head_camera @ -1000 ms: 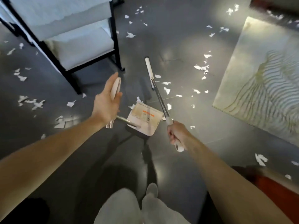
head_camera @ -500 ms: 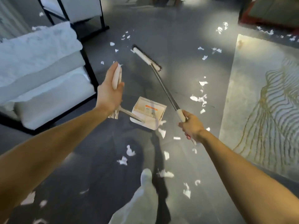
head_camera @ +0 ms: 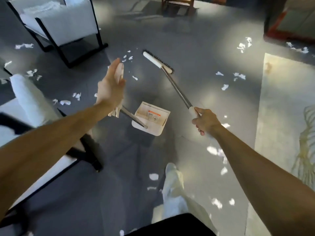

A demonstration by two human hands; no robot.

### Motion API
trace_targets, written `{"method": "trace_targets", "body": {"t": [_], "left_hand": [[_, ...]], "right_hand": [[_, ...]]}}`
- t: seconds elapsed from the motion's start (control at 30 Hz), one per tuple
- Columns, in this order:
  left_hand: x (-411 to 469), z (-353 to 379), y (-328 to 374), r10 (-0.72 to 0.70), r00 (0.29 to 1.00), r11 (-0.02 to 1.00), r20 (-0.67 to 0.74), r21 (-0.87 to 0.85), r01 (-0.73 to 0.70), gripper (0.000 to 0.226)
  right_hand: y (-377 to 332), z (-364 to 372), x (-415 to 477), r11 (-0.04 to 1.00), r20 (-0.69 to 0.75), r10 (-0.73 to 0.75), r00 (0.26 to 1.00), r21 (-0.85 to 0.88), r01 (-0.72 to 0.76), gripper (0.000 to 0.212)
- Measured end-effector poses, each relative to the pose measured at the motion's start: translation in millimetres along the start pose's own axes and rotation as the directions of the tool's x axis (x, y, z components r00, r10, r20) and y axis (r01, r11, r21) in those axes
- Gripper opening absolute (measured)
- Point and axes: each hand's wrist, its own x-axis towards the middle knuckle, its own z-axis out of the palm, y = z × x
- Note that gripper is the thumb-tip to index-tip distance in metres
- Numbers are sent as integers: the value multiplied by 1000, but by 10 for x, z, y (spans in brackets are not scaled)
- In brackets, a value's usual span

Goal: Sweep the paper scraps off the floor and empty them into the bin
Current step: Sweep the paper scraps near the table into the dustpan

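We hold a tool in each hand above a glossy dark grey floor [head_camera: 187,36] strewn with torn white paper scraps [head_camera: 225,87]. Our left grip [head_camera: 110,90], a bare hand, lays its fingers straight along the white handle of a long-stemmed white plastic dustpan [head_camera: 151,116], and the thumb closes over that handle and pins it against the palm. The dustpan's metal stem runs down and to the right from under the wrist to the pan, which shows an orange label and a row of comb teeth inside. Our right grip [head_camera: 204,123] is clenched round the white sleeve at the near end of a long broom with a metal shaft, a white head and dark bristles [head_camera: 157,61]. The broom head lies ahead of us, beyond the dustpan and well apart from it; we cannot tell whether the bristles touch the floor. A small cluster of scraps sits just left of the broom head, more lie to the right of the shaft near the edge of a pale rug with thin wavy lines [head_camera: 281,116], and others are scattered round our pale-trousered leg and shoe [head_camera: 172,174]. A white cushioned armchair with a black frame [head_camera: 64,23] stands at the upper left, with scraps beside it.
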Motion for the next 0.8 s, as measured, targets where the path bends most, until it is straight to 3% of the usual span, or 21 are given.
{"method": "trace_targets", "body": {"t": [0.17,0.33,0.57,0.8], "left_hand": [[1741,431,168,-54,997,999,-53,3,54,61],[3366,576,139,-152,980,985,-131,-101,139,61],[6146,921,24,-122,988,987,-96,-113,111,63],[8579,1350,177,-112,991,993,-75,-49,108,62]], "right_hand": [[-1068,-102,1713,993,86,-31,996,-107,40,49],[-2115,195,3325,998,137,-15,991,-62,23,52],[-3416,725,5671,999,149,-23,989,-34,28,62],[-4605,744,7835,1000,154,24,988,-15,-22,61]]}}
